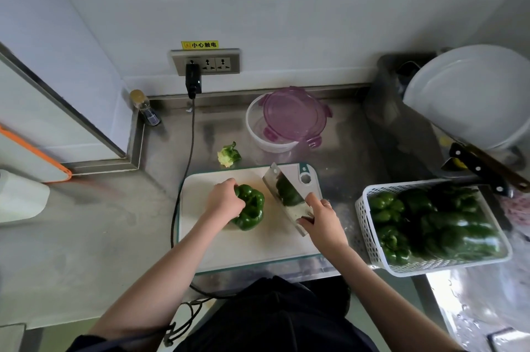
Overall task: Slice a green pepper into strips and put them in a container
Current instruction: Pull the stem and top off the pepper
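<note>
On the cutting board (252,242) near the desk's front edge, the left hand (225,199) grips the light, hollow, glossy, probably slippery pepper (249,208) by its firm side wall, while the right hand (322,221) holds the cleaver (286,196).

The right hand (321,221) hides the cleaver (286,199) handle; basket (370,225) peppers (436,222) blur.

A kitchen is shown: a stainless-steel countertop (94,237) with raised back edge, a white plastic cutting board (246,248), a white perforated basket (370,237) of green peppers, and knives are seen.
</note>
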`<state>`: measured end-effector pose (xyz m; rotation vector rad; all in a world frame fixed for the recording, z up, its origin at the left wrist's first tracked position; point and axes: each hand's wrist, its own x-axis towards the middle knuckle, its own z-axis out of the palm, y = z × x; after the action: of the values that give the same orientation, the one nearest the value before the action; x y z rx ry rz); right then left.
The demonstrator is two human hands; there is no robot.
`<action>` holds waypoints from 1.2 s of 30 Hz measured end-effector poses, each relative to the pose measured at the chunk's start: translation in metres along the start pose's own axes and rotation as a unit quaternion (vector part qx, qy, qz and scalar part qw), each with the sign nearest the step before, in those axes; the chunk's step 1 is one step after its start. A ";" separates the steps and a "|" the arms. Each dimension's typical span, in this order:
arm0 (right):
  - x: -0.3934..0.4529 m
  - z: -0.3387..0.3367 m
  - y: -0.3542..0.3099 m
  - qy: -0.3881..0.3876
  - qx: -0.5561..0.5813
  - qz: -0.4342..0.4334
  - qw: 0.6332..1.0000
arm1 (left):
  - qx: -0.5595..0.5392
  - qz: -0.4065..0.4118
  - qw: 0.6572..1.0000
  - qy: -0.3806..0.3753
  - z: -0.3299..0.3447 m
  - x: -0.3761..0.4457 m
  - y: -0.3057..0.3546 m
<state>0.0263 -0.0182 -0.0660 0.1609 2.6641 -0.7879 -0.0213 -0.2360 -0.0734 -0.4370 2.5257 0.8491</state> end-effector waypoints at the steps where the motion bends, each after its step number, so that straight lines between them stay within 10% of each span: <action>1: -0.001 -0.002 0.000 0.006 0.009 0.009 1.000 | -0.009 0.002 1.000 -0.002 0.002 0.000 0.004; 13: -0.001 -0.001 -0.004 0.064 0.144 0.156 0.975 | -0.263 0.036 0.945 -0.193 -0.008 -0.009 -0.024; 20: -0.012 -0.009 -0.009 0.061 0.130 0.128 0.981 | -0.120 0.111 0.981 0.107 -0.034 0.030 -0.037; 36: -0.023 0.019 -0.013 0.080 0.160 0.127 0.976 | -0.033 0.121 0.985 0.120 -0.031 0.116 -0.018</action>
<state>0.0509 -0.0401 -0.0657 0.6568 2.5684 -1.1515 -0.1219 -0.2870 -0.1177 -0.2684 2.8217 1.0266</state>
